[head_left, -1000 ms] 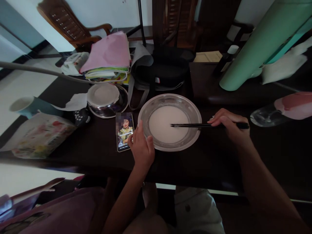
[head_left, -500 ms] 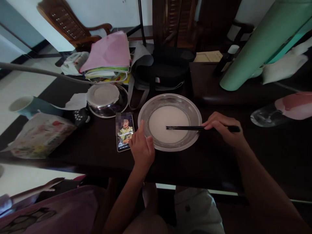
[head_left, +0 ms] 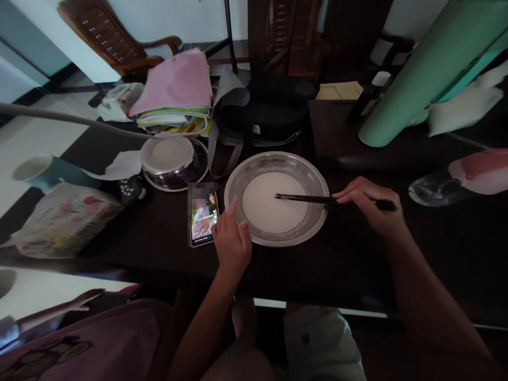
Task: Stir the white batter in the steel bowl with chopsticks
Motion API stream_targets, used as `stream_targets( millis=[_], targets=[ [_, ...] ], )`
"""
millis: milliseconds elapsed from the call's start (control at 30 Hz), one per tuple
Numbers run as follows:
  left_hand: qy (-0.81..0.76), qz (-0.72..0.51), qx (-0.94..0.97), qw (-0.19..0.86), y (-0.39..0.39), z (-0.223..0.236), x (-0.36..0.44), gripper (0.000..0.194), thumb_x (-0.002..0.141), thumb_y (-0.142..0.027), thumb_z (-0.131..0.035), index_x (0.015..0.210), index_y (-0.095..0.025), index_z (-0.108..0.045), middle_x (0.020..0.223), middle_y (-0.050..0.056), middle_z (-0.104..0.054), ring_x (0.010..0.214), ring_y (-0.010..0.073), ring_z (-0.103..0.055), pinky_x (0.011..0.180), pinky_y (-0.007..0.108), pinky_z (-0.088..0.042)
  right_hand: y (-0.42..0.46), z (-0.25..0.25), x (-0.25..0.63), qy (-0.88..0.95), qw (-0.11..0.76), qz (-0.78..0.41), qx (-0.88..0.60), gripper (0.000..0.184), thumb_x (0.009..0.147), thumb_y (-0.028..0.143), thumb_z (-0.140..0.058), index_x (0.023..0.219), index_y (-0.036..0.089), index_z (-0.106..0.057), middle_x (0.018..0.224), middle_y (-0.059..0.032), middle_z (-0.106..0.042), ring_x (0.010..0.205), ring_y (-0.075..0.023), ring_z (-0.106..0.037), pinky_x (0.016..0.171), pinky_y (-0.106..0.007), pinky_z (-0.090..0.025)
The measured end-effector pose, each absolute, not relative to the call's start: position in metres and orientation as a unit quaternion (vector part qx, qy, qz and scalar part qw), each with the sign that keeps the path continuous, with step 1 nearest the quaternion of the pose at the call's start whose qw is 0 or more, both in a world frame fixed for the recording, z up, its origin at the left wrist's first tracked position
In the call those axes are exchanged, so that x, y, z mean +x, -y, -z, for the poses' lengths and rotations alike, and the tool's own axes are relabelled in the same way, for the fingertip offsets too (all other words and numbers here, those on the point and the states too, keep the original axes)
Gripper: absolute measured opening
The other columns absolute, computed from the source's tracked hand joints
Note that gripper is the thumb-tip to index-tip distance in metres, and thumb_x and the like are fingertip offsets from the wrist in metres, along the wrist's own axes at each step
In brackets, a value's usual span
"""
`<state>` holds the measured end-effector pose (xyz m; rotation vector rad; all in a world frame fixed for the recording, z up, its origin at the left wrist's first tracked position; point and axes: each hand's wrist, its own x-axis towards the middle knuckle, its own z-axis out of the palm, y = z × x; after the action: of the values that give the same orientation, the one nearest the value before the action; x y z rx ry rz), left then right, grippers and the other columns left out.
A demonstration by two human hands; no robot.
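Observation:
A wide metal bowl (head_left: 278, 239) of white liquid (head_left: 273, 211) stands on the dark table in front of me. My left hand (head_left: 233, 238) holds its near left rim, index finger stretched along the edge and thumb at the front. My right hand (head_left: 371, 203) is closed around a pair of black chopsticks (head_left: 313, 199). They reach in over the right rim, tips together at the middle of the white liquid; how deep they go I cannot tell. Just left of my left hand lies a phone (head_left: 204, 217) with a lit screen.
An upturned metal bowl (head_left: 169, 153), a tissue pack (head_left: 71, 219) and a blue-green cup (head_left: 51, 172) are at left. Behind stand a black bag (head_left: 273, 111) and papers under a pink sheet (head_left: 174, 79). A green cylinder (head_left: 416, 84) and a clear-and-pink bottle (head_left: 456, 177) are at right. Another person's hand (head_left: 85, 299) shows lower left.
The chopstick tips have moved a little away from me and to the right, with my right hand shifting slightly right. My left hand stays at the rim. The phone's picture has changed.

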<state>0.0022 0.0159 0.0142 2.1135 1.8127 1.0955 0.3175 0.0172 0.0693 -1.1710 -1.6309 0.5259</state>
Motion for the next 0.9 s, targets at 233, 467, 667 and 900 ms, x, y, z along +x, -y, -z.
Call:
stream_targets(
  millis=[233, 467, 667, 900],
  targets=[
    [-0.6, -0.365, 0.707, 0.079, -0.0161, -0.0143, 0.0024, 0.074, 0.11, -0.059, -0.017, 0.152, -0.011, -0.055, 0.148, 0.023, -0.067, 0.128, 0.0329, -0.066, 0.109, 0.049, -0.045, -0.0175, -0.0679, 0.319, 0.705, 0.489, -0.227, -0.461, 0.028, 0.101, 0.039, -0.065, 0.082, 0.03, -0.083, 0.086, -0.0037, -0.083, 0.081, -0.0233, -0.074, 0.076, -0.042, -0.057],
    [-0.593, -0.376, 0.708, 0.077, -0.0162, -0.0139, 0.0026, 0.071, 0.11, -0.058, -0.019, 0.153, -0.013, -0.054, 0.147, 0.021, -0.067, 0.128, 0.0318, -0.066, 0.108, 0.046, -0.045, -0.0176, -0.0668, 0.3201, 0.684, 0.515, -0.249, -0.452, 0.032, 0.103, 0.038, -0.063, 0.08, 0.03, -0.082, 0.081, -0.0028, -0.081, 0.077, -0.0221, -0.073, 0.072, -0.04, -0.056],
    [-0.597, -0.377, 0.705, 0.07, -0.016, -0.0131, 0.0033, 0.072, 0.11, -0.058, -0.017, 0.152, -0.013, -0.055, 0.147, 0.02, -0.068, 0.127, 0.0308, -0.067, 0.106, 0.044, -0.044, -0.0185, -0.0661, 0.3209, 0.682, 0.512, -0.222, -0.472, 0.029, 0.102, 0.041, -0.065, 0.081, 0.03, -0.083, 0.084, -0.003, -0.082, 0.08, -0.0226, -0.074, 0.075, -0.041, -0.057],
    [-0.6, -0.371, 0.706, 0.067, -0.0156, -0.0141, 0.003, 0.072, 0.11, -0.059, -0.017, 0.152, -0.014, -0.055, 0.146, 0.02, -0.069, 0.123, 0.031, -0.068, 0.106, 0.045, -0.044, -0.0174, -0.0653, 0.3171, 0.7, 0.484, -0.261, -0.455, 0.028, 0.101, 0.042, -0.066, 0.083, 0.031, -0.084, 0.085, -0.0035, -0.083, 0.08, -0.0231, -0.074, 0.075, -0.042, -0.059]
  ],
)
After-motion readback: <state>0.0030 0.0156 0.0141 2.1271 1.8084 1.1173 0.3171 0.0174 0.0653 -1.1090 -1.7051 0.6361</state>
